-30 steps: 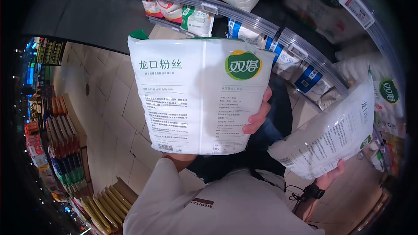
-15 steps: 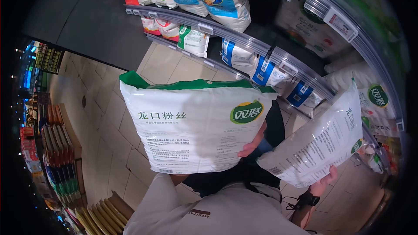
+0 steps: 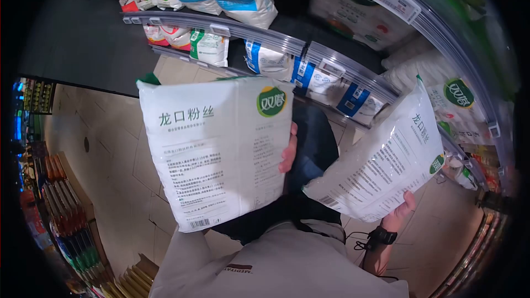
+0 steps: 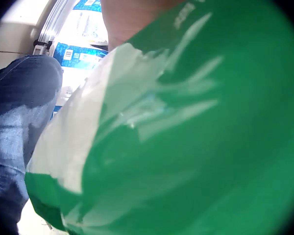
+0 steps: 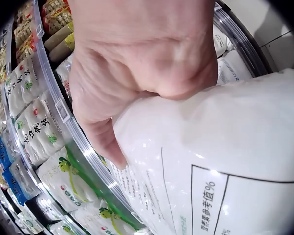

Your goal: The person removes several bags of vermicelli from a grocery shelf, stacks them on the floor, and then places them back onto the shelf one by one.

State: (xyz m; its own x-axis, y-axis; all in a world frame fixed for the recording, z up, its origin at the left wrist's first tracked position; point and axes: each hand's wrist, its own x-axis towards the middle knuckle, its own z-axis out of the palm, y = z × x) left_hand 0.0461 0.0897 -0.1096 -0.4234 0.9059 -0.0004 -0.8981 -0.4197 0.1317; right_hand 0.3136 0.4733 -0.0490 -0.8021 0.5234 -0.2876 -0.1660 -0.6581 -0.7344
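Note:
In the head view, a large white bag of vermicelli [image 3: 221,160] with green lettering and a green-and-yellow logo faces me, printed back side up. My left hand [image 3: 289,148] grips it from behind, fingers curled over its right edge; the palm is hidden. The left wrist view shows this bag's green side [image 4: 196,142] beneath the hand [image 4: 137,17]. To the right, a second, matching bag of vermicelli [image 3: 381,160] stands tilted. My right hand [image 3: 400,214] holds it by the lower right edge, with the thumb on the bag in the right wrist view [image 5: 142,63].
Curved shelves [image 3: 259,30] with price tags cross the top and right, stocked with white, blue and green bags. More bags with the same logo [image 3: 458,96] sit on the right shelf. Packaged goods [image 3: 69,221] line the left side. Tiled floor [image 3: 110,154] lies between.
The left bag first tipped to show its green top edge, then its printed face turned back up toward me. Both bags and the shelves have shifted left in the head view. Both hands keep their holds.

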